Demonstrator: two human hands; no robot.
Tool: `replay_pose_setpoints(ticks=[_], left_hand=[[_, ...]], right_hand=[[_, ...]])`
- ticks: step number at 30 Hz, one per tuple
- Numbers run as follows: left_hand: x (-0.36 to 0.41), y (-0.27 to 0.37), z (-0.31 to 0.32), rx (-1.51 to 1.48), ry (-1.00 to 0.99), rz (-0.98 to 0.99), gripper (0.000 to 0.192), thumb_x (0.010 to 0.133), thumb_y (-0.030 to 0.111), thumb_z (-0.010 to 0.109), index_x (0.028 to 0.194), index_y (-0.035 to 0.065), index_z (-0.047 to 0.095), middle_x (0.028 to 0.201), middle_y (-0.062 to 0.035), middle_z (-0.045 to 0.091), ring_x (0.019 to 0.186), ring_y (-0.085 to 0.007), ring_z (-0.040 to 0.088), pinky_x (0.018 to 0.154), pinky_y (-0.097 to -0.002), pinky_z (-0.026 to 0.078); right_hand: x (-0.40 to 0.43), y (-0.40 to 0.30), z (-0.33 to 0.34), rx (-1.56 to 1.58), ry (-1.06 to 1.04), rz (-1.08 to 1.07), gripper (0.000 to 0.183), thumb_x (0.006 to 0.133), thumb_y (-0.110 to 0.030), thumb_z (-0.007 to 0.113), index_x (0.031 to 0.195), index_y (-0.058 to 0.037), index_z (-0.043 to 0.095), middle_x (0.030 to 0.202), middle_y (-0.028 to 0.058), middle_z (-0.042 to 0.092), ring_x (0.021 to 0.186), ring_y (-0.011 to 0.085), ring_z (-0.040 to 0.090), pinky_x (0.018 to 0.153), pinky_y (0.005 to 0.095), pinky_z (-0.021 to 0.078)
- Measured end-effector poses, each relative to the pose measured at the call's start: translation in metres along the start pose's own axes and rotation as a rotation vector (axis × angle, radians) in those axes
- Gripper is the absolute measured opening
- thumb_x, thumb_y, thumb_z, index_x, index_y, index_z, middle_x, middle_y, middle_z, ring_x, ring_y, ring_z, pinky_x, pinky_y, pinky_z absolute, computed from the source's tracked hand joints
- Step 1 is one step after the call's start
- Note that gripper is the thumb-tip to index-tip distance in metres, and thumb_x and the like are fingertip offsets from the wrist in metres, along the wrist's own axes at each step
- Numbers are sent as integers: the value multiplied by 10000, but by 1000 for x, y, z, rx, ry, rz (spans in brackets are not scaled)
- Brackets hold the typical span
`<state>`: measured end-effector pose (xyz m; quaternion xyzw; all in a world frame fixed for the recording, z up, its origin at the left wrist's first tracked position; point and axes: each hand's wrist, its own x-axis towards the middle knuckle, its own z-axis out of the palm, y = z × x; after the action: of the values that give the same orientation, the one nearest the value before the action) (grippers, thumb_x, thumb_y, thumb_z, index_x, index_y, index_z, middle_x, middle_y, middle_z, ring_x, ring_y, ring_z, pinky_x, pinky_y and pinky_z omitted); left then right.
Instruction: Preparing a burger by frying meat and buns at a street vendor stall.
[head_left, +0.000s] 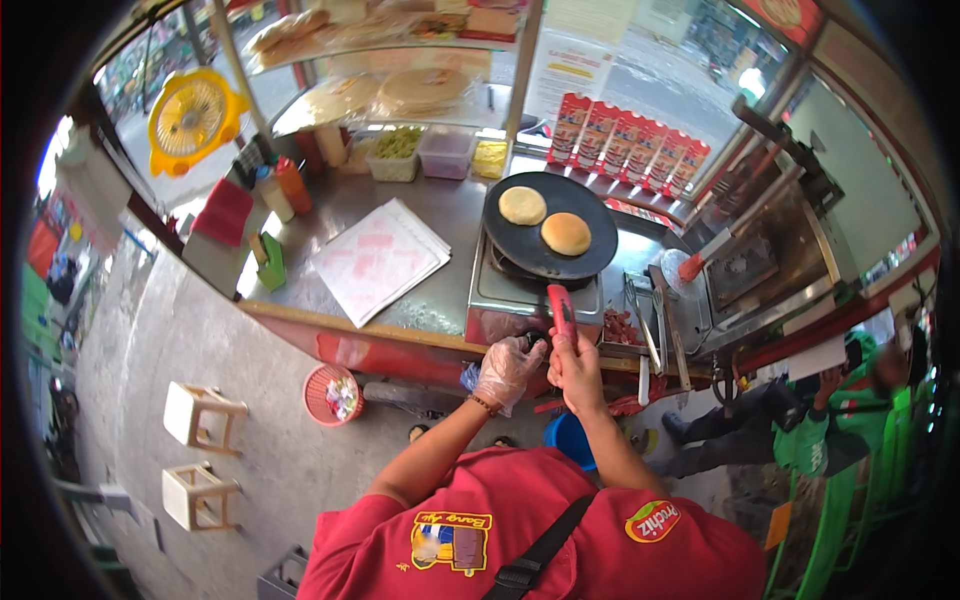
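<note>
My right hand (576, 373), bare, is wrapped around the red handle (562, 311) of a flat black griddle pan (517, 244). Two round buns lie on the pan: a pale one (523, 205) at the back left and a browner one (565, 234) nearer its middle. The pan rests on a metal tabletop gas stove (491, 300). In a clear plastic glove, my left hand (510, 369) has its fingers on the black knob (534, 337) at the stove's front, just left of the pan handle.
Printed wrapping papers (382, 262) lie left of the stove. Tongs (643, 322), a spatula and chopped meat (621, 327) sit on its right. A red-tipped basting brush (691, 266) leans near the side griddle. Food tubs (394, 154) line the back. A person in green (832, 427) is at right.
</note>
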<state>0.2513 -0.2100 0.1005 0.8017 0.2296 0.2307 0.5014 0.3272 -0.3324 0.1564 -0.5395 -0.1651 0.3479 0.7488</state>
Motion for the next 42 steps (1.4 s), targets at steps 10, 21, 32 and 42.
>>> replay_pose_setpoints(ticks=[10, 21, 32, 42], left_hand=[[-46, -31, -51, 29, -81, -138, 465, 998, 411, 613, 822, -20, 640, 701, -237, 601, 658, -411, 574, 635, -457, 465], [6, -104, -174, -118, 493, -124, 332, 997, 240, 633, 764, 5, 611, 583, -50, 503, 570, -142, 452, 550, -359, 397], [68, -169, -209, 220, 454, -37, 235, 926, 106, 669, 1132, -8, 662, 965, -169, 680, 871, -318, 667, 803, -393, 543], [65, -189, -210, 312, 486, -76, 229, 856, 23, 660, 1085, 25, 652, 840, -143, 633, 744, -317, 631, 684, -416, 520]], right_hand=[[-4, -50, -126, -1689, 700, -271, 665, 899, -399, 726, 1351, 40, 512, 1371, 264, 516, 1252, 463, 521, 1032, 539, 434], [4, -76, -160, -1225, 607, -267, 348, 1030, -277, 545, 1188, 21, 633, 907, 159, 678, 791, 310, 669, 718, 395, 523], [239, -184, 6, -908, 93, 31, 427, 1073, -443, 497, 1070, -44, 650, 747, -32, 544, 546, 31, 439, 495, 215, 353], [480, -127, 3, -1580, 20, -122, 419, 863, -336, 766, 1164, -47, 731, 977, 182, 736, 921, 319, 712, 848, 429, 521]])
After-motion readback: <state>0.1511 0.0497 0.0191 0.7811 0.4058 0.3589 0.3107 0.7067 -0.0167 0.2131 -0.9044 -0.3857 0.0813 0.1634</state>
